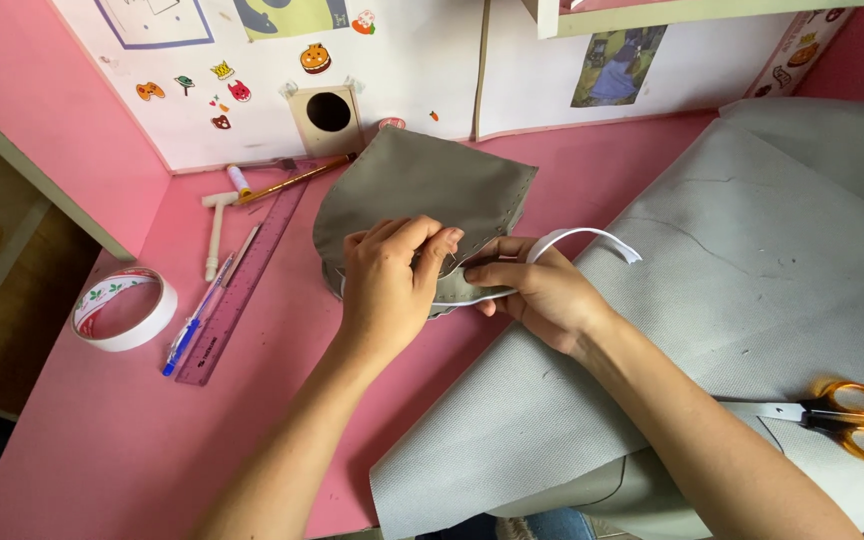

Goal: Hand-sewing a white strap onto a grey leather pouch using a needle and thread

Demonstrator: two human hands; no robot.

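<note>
The left hand (384,285) lies curled over the near edge of a grey-brown leather piece (422,190), fingers closed down on it and pinning it to the pink bench (102,440). The right hand (537,290) pinches a narrow white strip (592,238) between thumb and forefinger just beside the left fingertips; the free end of the strip loops up and to the right, clear of the bench.

Step in hand, as judged from the grip: the strip appears to be laid or peeled along the curved edge of the leather piece, with the left hand acting as the clamp. The next move calls for steady pressure from the left hand and an even pull along the curve, so that the strip follows the edge without kinking.

The leather piece is rounded on its left side and straight on its right, with a row of small punched holes along the right margin. It lies near the middle of the bench, its near edge touching a large sheet of grey fabric (752,260) that covers the right side.

Orange-handled scissors (842,418) rest on the fabric, well apart from both hands. A tape roll (124,310), a purple ruler (242,285) and a blue pen (192,325) lie to the left.
</note>
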